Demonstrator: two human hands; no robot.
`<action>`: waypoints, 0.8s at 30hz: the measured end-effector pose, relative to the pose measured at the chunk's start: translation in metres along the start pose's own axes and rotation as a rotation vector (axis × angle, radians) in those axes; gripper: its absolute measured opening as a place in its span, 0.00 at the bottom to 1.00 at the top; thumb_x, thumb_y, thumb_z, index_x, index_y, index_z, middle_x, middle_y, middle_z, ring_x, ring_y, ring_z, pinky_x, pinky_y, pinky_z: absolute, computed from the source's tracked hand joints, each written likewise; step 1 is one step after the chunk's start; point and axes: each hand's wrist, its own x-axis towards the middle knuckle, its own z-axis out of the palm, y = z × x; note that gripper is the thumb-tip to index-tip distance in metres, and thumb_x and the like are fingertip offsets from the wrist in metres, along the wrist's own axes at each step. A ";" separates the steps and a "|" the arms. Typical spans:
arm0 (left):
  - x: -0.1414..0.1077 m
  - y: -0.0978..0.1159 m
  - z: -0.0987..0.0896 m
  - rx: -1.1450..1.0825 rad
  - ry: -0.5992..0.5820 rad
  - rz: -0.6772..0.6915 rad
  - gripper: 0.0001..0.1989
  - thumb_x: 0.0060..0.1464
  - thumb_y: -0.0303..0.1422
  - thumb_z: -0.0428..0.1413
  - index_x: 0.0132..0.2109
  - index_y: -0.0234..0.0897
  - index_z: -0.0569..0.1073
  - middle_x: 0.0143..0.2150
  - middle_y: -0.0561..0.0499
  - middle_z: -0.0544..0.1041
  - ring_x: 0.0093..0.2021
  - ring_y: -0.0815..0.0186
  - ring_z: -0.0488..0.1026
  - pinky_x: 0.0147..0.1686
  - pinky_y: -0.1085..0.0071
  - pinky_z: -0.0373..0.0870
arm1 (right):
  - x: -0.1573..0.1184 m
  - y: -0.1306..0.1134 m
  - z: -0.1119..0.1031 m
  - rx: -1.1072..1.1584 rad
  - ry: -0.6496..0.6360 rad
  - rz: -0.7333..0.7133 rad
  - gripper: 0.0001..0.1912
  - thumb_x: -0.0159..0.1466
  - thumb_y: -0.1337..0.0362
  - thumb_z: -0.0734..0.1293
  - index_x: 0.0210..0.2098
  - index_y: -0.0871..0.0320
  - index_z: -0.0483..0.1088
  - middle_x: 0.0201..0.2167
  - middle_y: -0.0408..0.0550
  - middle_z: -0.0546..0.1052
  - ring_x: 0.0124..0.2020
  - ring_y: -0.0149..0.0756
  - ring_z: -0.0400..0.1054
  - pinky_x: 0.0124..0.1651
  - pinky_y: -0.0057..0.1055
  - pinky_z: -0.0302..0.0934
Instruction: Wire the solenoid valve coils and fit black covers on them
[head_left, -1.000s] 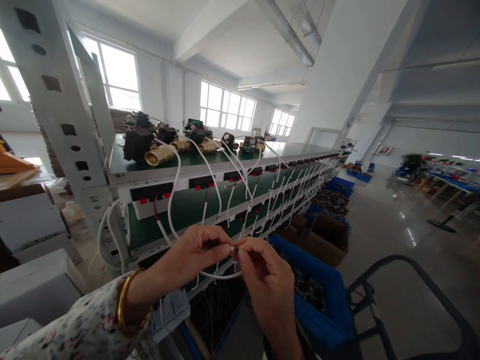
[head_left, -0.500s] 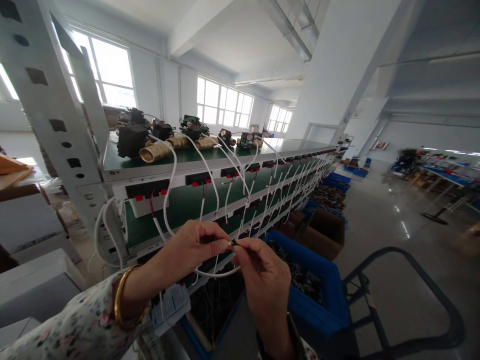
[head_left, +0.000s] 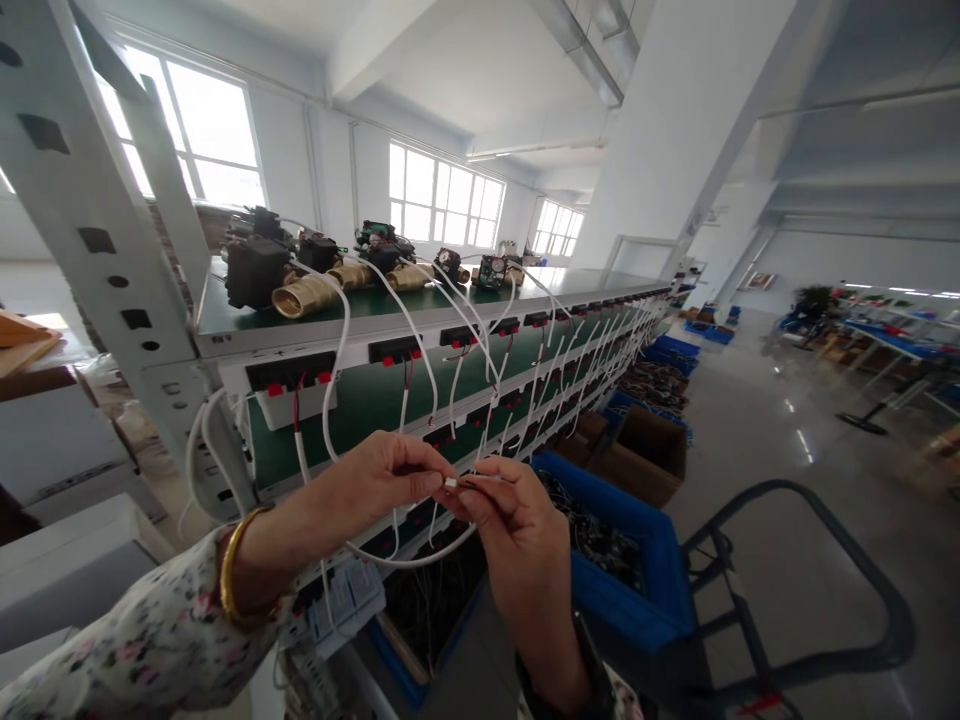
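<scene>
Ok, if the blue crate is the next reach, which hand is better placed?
Probably the right hand: in view it is nearer the blue crate, while the left hand is farther across, pinching a small white connector. What the right one holds is hard to make out.

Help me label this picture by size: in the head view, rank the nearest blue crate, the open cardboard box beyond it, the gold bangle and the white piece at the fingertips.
Largest to smallest, as they look:
1. Blue crate
2. Cardboard box
3. Gold bangle
4. White piece
</scene>
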 end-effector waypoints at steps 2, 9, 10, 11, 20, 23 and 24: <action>-0.001 0.003 -0.002 0.055 -0.001 -0.015 0.07 0.52 0.31 0.54 0.35 0.36 0.77 0.32 0.52 0.78 0.36 0.65 0.73 0.41 0.71 0.65 | 0.000 -0.001 0.000 0.046 -0.012 0.028 0.04 0.60 0.66 0.65 0.35 0.54 0.66 0.30 0.43 0.77 0.32 0.35 0.74 0.34 0.28 0.70; -0.005 0.005 0.000 0.093 -0.006 -0.055 0.09 0.51 0.34 0.56 0.38 0.34 0.76 0.35 0.50 0.78 0.37 0.64 0.72 0.38 0.71 0.66 | -0.001 0.001 -0.002 -0.021 -0.023 -0.013 0.01 0.60 0.68 0.65 0.32 0.56 0.68 0.27 0.44 0.76 0.28 0.32 0.72 0.34 0.28 0.69; -0.005 0.003 0.002 0.106 0.025 -0.040 0.09 0.51 0.35 0.56 0.37 0.34 0.76 0.33 0.50 0.78 0.35 0.65 0.72 0.36 0.72 0.65 | -0.002 0.002 -0.002 -0.043 -0.018 -0.034 0.01 0.60 0.67 0.65 0.32 0.56 0.68 0.27 0.44 0.76 0.28 0.32 0.72 0.33 0.27 0.68; -0.004 0.001 0.003 0.126 0.061 -0.014 0.09 0.52 0.35 0.56 0.36 0.34 0.76 0.32 0.51 0.78 0.33 0.66 0.72 0.35 0.73 0.65 | -0.002 0.002 -0.002 -0.062 -0.014 -0.054 0.01 0.61 0.67 0.65 0.32 0.56 0.69 0.28 0.44 0.76 0.28 0.32 0.72 0.33 0.26 0.68; -0.004 -0.004 0.006 0.275 0.141 0.156 0.10 0.54 0.37 0.54 0.34 0.35 0.77 0.31 0.51 0.75 0.32 0.66 0.71 0.34 0.72 0.65 | -0.001 -0.011 -0.003 -0.078 -0.104 -0.024 0.06 0.62 0.64 0.62 0.32 0.58 0.69 0.29 0.46 0.75 0.30 0.32 0.71 0.34 0.24 0.67; -0.006 0.000 0.010 0.327 0.154 0.175 0.09 0.55 0.35 0.54 0.33 0.35 0.76 0.30 0.51 0.74 0.32 0.67 0.70 0.34 0.72 0.64 | 0.001 -0.016 -0.004 -0.143 -0.118 -0.043 0.06 0.62 0.65 0.61 0.30 0.59 0.68 0.28 0.46 0.75 0.29 0.31 0.71 0.33 0.22 0.65; -0.007 0.001 0.011 0.350 0.159 0.179 0.09 0.55 0.35 0.54 0.33 0.35 0.76 0.30 0.51 0.74 0.32 0.67 0.70 0.34 0.72 0.64 | 0.001 -0.017 -0.004 -0.178 -0.118 -0.057 0.06 0.61 0.66 0.61 0.30 0.59 0.68 0.27 0.45 0.74 0.28 0.30 0.70 0.32 0.21 0.64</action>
